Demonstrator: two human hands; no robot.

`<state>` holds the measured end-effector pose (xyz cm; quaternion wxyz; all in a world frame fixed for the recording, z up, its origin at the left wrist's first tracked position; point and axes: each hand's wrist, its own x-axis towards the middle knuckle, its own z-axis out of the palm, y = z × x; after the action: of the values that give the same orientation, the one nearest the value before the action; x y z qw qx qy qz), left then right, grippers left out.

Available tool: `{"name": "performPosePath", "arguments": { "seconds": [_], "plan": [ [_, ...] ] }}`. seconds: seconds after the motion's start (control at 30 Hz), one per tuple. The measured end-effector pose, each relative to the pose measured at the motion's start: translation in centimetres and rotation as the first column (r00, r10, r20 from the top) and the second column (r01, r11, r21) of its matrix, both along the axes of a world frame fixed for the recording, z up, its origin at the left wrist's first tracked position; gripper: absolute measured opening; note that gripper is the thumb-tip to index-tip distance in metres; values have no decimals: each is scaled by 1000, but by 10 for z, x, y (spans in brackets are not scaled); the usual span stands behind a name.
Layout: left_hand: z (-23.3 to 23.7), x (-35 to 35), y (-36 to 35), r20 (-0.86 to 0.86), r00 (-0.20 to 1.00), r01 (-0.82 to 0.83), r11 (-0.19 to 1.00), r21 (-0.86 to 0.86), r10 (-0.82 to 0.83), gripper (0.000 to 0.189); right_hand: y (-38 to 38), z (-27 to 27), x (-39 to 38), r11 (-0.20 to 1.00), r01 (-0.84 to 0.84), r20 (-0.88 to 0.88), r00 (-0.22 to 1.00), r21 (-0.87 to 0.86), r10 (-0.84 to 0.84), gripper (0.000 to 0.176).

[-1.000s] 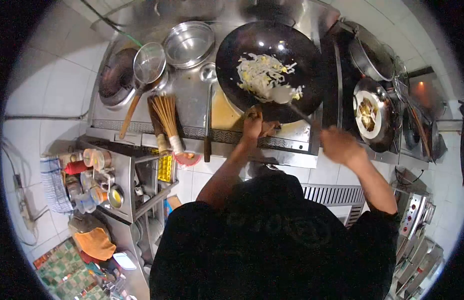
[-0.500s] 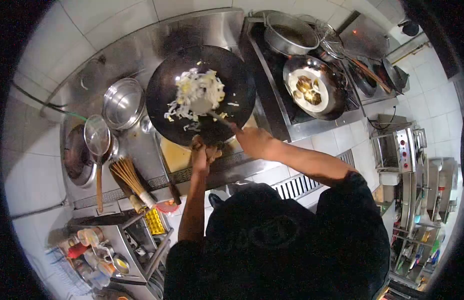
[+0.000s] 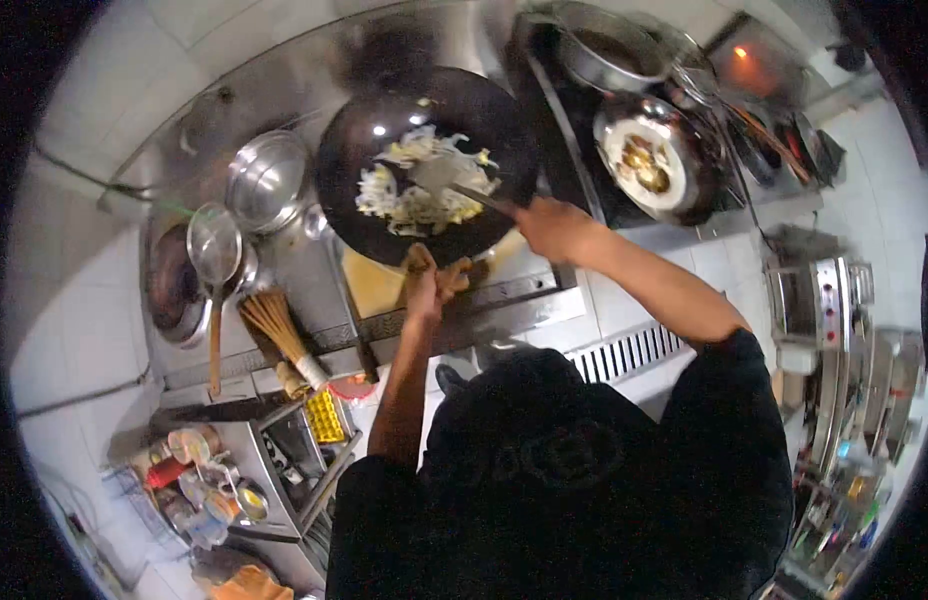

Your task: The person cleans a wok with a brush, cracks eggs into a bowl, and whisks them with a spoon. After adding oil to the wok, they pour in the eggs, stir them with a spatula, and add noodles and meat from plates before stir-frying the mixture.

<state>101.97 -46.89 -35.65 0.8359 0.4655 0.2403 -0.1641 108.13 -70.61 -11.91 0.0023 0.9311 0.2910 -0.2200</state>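
Note:
A large dark wok (image 3: 504, 140) sits over the cooking station, holding a heap of pale sliced food with yellow bits (image 3: 424, 208). My left hand (image 3: 422, 295) is closed on the wok's near edge, with a brown cloth (image 3: 454, 275) bunched between hand and metal. My right hand (image 3: 559, 228) grips the handle of a spatula (image 3: 437, 176). Its broad metal blade lies on the food in the middle of the wok.
To the right, a second wok (image 3: 719, 165) holds pale liquid with brown pieces; a big pot (image 3: 609, 58) stands behind it. On the left are a metal bowl (image 3: 269, 180), a wooden-handled strainer (image 3: 214, 245) and a bamboo brush (image 3: 274, 325). Jars (image 3: 192, 445) stand lower left.
The spatula blade has moved up and over the food, which is now gathered differently, lower in the wok. The whole view has shifted, and my left hand keeps its hold.

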Motion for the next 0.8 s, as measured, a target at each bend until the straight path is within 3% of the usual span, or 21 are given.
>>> {"name": "performPosePath", "arguments": {
  "seconds": [0.03, 0.07, 0.1, 0.13, 0.17, 0.2, 0.23, 0.3, 0.33, 0.37, 0.4, 0.47, 0.5, 0.57, 0.6, 0.63, 0.67, 0.7, 0.73, 0.8],
  "plan": [
    [-60, 5, 5, 63, 997, -49, 998, 46, 46, 35, 7, 37, -21, 1000, -16, 18, 1000, -19, 17, 51],
    [-159, 12, 20, 163, 985, 26, 983, 182, -56, 33, 8, 56, -31, 999, -25, 28, 999, -35, 26, 52],
    [-65, 7, -7, 140, 919, -352, 926, -134, 370, 36, -2, 38, -22, 999, -45, 25, 999, -26, 45, 52],
    [-18, 10, -5, 135, 913, -370, 920, -127, 385, 36, -14, 6, -2, 991, -123, 90, 989, 50, 118, 52],
    [12, 8, -4, 77, 975, -204, 977, -57, 208, 32, -20, -15, 15, 973, -198, 147, 973, 122, 179, 52],
    [39, 0, -8, 5, 1000, -21, 1000, -7, 21, 27, 1, 31, 38, 1000, 9, -182, 983, -3, -10, 51],
    [73, -2, -16, -51, 983, -177, 984, -34, 175, 27, 1, 56, 57, 990, -69, -134, 990, -125, 52, 41],
    [81, 3, -20, 64, 973, -223, 975, -10, 223, 26, 1, 136, 57, 972, -2, -6, 1000, -236, 0, 25],
    [80, -9, -18, 134, 954, -270, 963, 11, 267, 26, 8, 177, 54, 920, -47, -79, 997, -390, 17, 24],
    [82, -9, -14, 215, 961, -139, 976, -169, 174, 24, 10, 202, 50, 929, -84, -37, 996, -360, 76, 24],
    [84, -9, -13, 210, 960, -156, 975, -157, 187, 24, 13, 209, 55, 906, -107, -113, 991, -410, 66, 27],
    [86, 2, -12, 67, 990, -116, 990, -86, 122, 25, 21, 178, 67, 906, -65, -14, 998, -418, 65, 28],
    [56, 5, -8, 105, 990, -72, 979, -191, 93, 24, 22, 166, 73, 907, -66, -11, 998, -415, 68, 28],
    [71, -9, -14, 107, 983, -127, 973, -194, 150, 26, 29, 149, 83, 925, 23, -129, 989, -379, -78, 30],
    [80, -13, -15, 116, 974, -170, 966, -193, 194, 27, 14, 149, 91, 964, -55, -154, 988, -259, 15, 31],
    [64, -6, -14, 113, 971, -184, 964, -194, 209, 27, 13, 175, 84, 957, -65, -228, 974, -284, -1, 32],
    [35, 3, -12, 114, 976, -191, 980, 49, 185, 29, 12, 197, 75, 947, -83, -303, 953, -311, -17, 32],
    [18, 3, -10, 99, 984, -173, 940, 295, 149, 31, 8, 193, 73, 968, -117, -394, 919, -221, 21, 34],
    [17, -1, -12, 92, 984, -173, 938, 301, 152, 31, 12, 178, 70, 969, -122, -401, 916, -215, 26, 34],
    [20, -7, -20, 87, 945, -327, 921, 212, 315, 35, 27, 125, 58, 974, 44, -367, 922, -221, -125, 40]
  ]
}}
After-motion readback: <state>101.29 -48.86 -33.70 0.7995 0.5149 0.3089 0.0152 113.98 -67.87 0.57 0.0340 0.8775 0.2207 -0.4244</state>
